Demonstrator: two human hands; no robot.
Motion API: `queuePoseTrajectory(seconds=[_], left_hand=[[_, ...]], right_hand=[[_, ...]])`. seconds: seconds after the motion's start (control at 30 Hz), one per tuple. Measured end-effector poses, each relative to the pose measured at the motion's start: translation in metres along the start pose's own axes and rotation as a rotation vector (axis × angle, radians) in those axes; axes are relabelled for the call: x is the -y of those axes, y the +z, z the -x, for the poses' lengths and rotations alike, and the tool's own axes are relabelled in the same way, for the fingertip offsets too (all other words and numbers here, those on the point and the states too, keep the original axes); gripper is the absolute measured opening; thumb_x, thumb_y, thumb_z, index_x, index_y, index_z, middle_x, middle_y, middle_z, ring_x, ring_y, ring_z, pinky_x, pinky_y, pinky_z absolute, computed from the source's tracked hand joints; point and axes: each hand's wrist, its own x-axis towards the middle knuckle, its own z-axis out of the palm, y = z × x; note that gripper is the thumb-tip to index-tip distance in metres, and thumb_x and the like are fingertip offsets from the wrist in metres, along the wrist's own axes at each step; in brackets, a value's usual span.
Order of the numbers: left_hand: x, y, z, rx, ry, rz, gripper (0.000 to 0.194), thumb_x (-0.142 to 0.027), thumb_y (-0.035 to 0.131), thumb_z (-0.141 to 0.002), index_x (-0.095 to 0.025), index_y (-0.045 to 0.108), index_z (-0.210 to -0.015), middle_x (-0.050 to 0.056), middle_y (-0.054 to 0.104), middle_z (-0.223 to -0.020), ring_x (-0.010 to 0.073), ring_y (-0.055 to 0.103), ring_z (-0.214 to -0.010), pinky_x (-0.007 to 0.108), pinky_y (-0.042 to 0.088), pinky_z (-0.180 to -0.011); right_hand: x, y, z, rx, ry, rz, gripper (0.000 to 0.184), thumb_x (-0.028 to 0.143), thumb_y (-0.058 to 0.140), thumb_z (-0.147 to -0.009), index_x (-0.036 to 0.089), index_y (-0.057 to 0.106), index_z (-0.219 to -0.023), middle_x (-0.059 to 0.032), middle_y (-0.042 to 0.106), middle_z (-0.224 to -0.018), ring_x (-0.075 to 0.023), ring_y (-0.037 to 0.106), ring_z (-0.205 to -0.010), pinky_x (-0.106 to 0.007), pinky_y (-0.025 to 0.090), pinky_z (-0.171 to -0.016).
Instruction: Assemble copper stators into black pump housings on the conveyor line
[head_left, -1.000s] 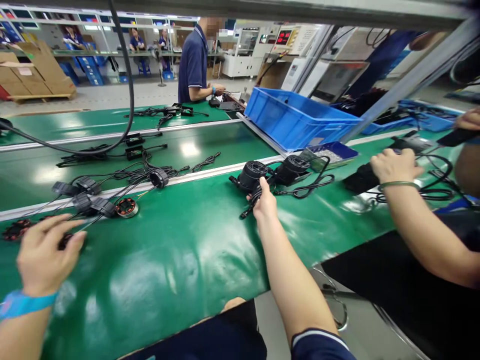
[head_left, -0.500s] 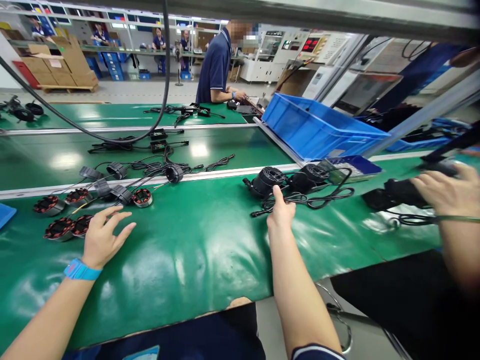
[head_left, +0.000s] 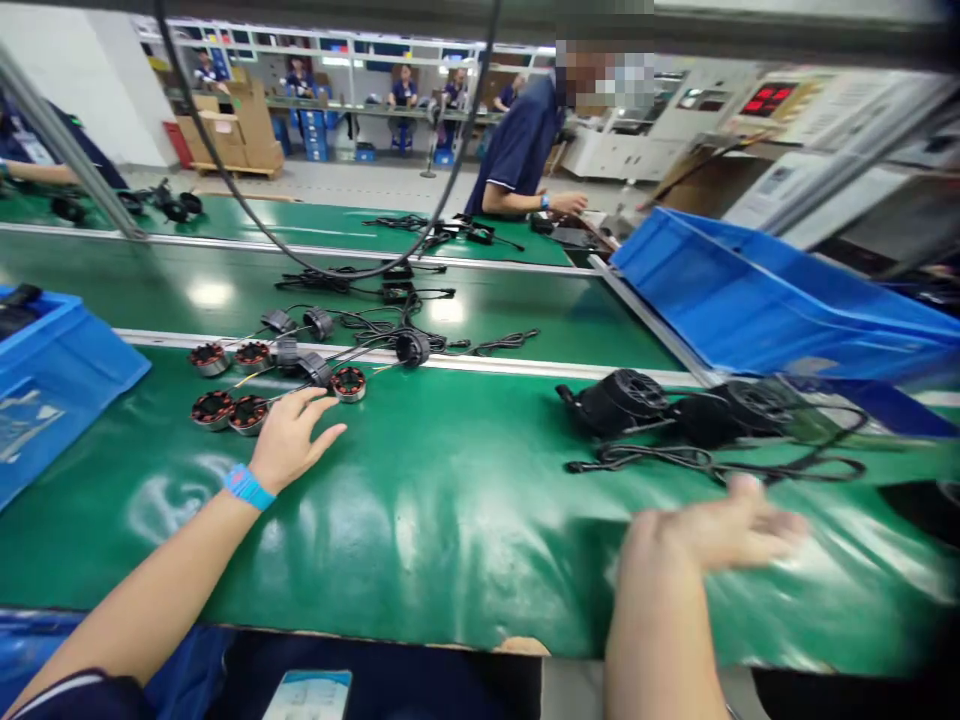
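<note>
Workbench (head_left: 457,530) with a glossy green cover.
My left hand (head_left: 291,440), fingers loosely spread, is beside round metal rings with copper-coloured windings (head_left: 349,397); my right hand (head_left: 724,532), fingers too blurred to tell, is near black cylindrical housings (head_left: 619,405).

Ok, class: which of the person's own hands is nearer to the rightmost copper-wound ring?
Left. The left hand is open just beside the copper-wound ring, on its near left side; the right hand is far off to its right, over the green mat.

Nothing can be read: the red digits (head_left: 771,99) on the display (head_left: 780,97) are too blurred.
</note>
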Motion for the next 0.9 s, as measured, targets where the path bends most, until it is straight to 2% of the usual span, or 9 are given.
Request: queuePoseTrajectory(seconds=[0.07,0.1,0.2,0.27,0.4,0.5,0.6,0.73,0.9], left_hand=[[-0.004,0.007,-0.011,0.137,-0.012,-0.048,0.043,-0.043,0.058,-0.100,-0.015,0.059,-0.133,0.015,0.062,-0.135,0.0310,0.060,-0.117,0.045,0.049,-0.099],[-0.006,0.012,-0.018,0.198,-0.017,-0.063,0.046,-0.042,0.058,-0.100,-0.015,0.056,-0.138,0.015,0.061,-0.138,0.0311,0.060,-0.116,0.045,0.049,-0.097],[-0.011,0.026,-0.037,0.285,-0.037,-0.073,0.049,-0.037,0.060,-0.099,-0.012,0.052,-0.141,0.015,0.065,-0.132,0.0307,0.061,-0.107,0.044,0.048,-0.088],[-0.014,0.030,-0.042,0.312,-0.051,-0.071,0.040,-0.033,0.059,-0.100,-0.012,0.056,-0.134,0.015,0.069,-0.119,0.0297,0.062,-0.101,0.042,0.047,-0.082],[-0.020,0.019,-0.028,0.374,0.021,-0.027,0.020,-0.031,0.057,-0.102,-0.019,0.062,-0.118,0.007,0.071,-0.103,0.0239,0.061,-0.094,0.037,0.043,-0.079],[-0.020,-0.001,-0.005,0.414,0.065,0.015,0.021,-0.031,0.059,-0.102,-0.021,0.061,-0.120,0.005,0.072,-0.109,0.0222,0.060,-0.094,0.036,0.041,-0.079],[-0.017,-0.021,0.018,0.436,0.055,0.064,0.025,-0.029,0.059,-0.101,-0.022,0.058,-0.125,0.006,0.072,-0.113,0.0231,0.059,-0.093,0.036,0.040,-0.079],[-0.002,-0.045,0.032,0.465,0.055,0.173,0.021,-0.036,0.058,-0.101,-0.024,0.062,-0.118,0.004,0.072,-0.109,0.0218,0.059,-0.092,0.034,0.043,-0.082],[0.064,-0.063,-0.004,0.290,-0.223,0.063,0.043,-0.053,0.042,-0.104,-0.022,0.068,-0.120,0.010,0.066,-0.113,0.0271,0.059,-0.109,0.042,0.045,-0.100]], right_hand=[[0.024,0.008,0.021,-0.026,-0.180,-0.099,0.031,0.040,0.066,-0.084,0.029,0.056,-0.111,-0.0098,0.062,-0.107,-0.0312,0.063,-0.112,-0.058,0.046,-0.108],[0.035,0.017,0.036,0.105,-0.263,-0.123,0.028,0.037,0.068,-0.085,0.027,0.059,-0.110,-0.0086,0.064,-0.101,-0.0301,0.067,-0.101,-0.056,0.051,-0.100],[0.061,0.058,0.092,0.859,-0.539,0.032,0.035,0.040,0.069,-0.090,0.023,0.063,-0.120,-0.0103,0.069,-0.110,-0.0308,0.067,-0.105,-0.054,0.052,-0.099],[0.067,0.095,0.126,1.171,-0.776,0.197,0.051,0.038,0.072,-0.089,0.021,0.059,-0.134,-0.0157,0.063,-0.134,-0.0351,0.058,-0.125,-0.055,0.046,-0.108],[0.067,0.157,0.164,1.427,-1.008,0.439,0.072,0.022,0.078,-0.080,0.022,0.051,-0.147,-0.0197,0.037,-0.161,-0.0428,0.033,-0.148,-0.059,0.036,-0.116],[0.069,0.174,0.167,1.644,-1.046,0.261,0.053,0.014,0.074,-0.076,0.018,0.061,-0.127,-0.0184,0.049,-0.150,-0.0401,0.034,-0.148,-0.056,0.035,-0.118],[0.076,0.164,0.158,1.790,-0.994,0.114,0.025,0.014,0.060,-0.081,0.018,0.059,-0.105,-0.0143,0.065,-0.114,-0.0315,0.058,-0.118,-0.046,0.049,-0.100],[0.097,0.122,0.151,1.901,-0.880,0.132,0.027,0.013,0.054,-0.081,0.019,0.056,-0.106,-0.0056,0.061,-0.093,-0.0206,0.059,-0.082,-0.033,0.050,-0.076],[0.138,0.060,0.168,2.274,-0.489,0.011,0.018,0.015,0.055,-0.085,0.020,0.063,-0.100,-0.0016,0.060,-0.089,-0.0157,0.057,-0.078,-0.029,0.045,-0.075]])
